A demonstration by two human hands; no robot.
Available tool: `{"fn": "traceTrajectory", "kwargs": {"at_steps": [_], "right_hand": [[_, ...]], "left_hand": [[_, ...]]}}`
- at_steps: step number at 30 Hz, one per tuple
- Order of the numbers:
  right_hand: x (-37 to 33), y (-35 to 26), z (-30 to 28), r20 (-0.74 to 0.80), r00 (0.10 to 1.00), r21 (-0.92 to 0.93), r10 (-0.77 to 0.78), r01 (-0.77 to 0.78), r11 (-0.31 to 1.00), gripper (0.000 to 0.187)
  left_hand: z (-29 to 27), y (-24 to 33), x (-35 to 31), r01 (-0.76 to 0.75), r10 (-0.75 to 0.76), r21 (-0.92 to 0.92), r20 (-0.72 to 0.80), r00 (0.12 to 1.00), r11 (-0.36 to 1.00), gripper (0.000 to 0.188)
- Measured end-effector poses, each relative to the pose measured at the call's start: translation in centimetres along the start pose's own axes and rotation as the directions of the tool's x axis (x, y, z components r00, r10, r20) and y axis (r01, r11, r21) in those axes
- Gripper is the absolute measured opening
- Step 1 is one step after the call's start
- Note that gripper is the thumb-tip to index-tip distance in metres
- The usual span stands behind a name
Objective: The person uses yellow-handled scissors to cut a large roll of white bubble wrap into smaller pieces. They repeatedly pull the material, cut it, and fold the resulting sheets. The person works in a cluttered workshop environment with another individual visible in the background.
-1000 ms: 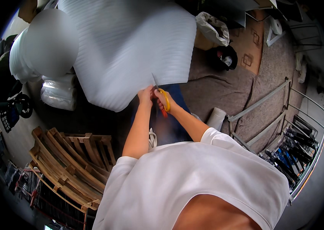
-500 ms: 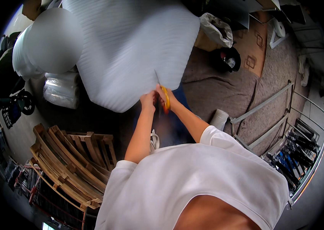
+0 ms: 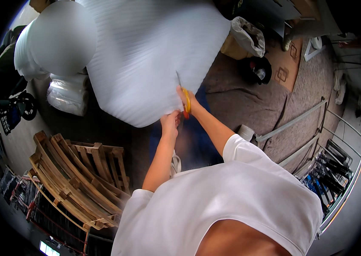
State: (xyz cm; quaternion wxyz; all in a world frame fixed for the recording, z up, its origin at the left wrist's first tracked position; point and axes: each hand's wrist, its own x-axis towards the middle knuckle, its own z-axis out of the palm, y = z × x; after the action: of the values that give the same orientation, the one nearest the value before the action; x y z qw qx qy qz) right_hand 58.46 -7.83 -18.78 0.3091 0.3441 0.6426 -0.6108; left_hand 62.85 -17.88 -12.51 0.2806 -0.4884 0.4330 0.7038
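A large white ribbed foam sheet (image 3: 146, 59) spreads out in front of me, its near edge reaching my hands. My right hand (image 3: 190, 101) is closed round the yellow and red handles of a pair of scissors (image 3: 187, 99). The blades point away from me over the sheet; from this angle I cannot tell how far apart they are. My left hand (image 3: 170, 121) pinches the sheet's near edge, just left of the scissor handles and a little closer to me.
Wooden pallets (image 3: 73, 183) lie at the lower left. Plastic-wrapped rolls (image 3: 67, 96) stand left of the sheet. At the right are a white sack (image 3: 248, 36), a black bin (image 3: 255, 70), a brown floor covering (image 3: 236, 102) and a metal rack (image 3: 293, 121).
My hands have moved apart: the left has come slightly toward me and right along the sheet edge, while the right has shifted slightly right with the scissors. The sheet's near edge has shifted too.
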Motion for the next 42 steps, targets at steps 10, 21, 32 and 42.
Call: {"fn": "traceTrajectory", "kwargs": {"at_steps": [10,21,32,42], "right_hand": [[3.2,-1.3,0.3,0.041,0.997,0.019,0.070,-0.071,0.997,0.051],[6.3,-3.2,1.7,0.005,0.992,-0.092,0.126,-0.125,0.988,0.055],[14.8,-0.6,4.3,-0.137,0.989,-0.134,-0.046,0.027,0.991,0.060],[21.2,-2.7,6.1,-0.049,0.992,0.037,-0.115,0.116,0.993,0.059]], "left_hand": [[-1.8,-1.3,-3.0,0.060,-0.060,-0.031,-0.001,0.998,0.998,0.011],[-4.8,-2.7,-5.2,0.130,-0.134,-0.054,-0.073,0.988,0.990,0.012],[-8.6,-4.8,-8.4,0.228,-0.243,-0.108,-0.159,0.957,0.968,0.014],[-11.4,-4.1,-10.6,0.193,-0.251,-0.217,-0.282,0.926,0.957,0.010]]}}
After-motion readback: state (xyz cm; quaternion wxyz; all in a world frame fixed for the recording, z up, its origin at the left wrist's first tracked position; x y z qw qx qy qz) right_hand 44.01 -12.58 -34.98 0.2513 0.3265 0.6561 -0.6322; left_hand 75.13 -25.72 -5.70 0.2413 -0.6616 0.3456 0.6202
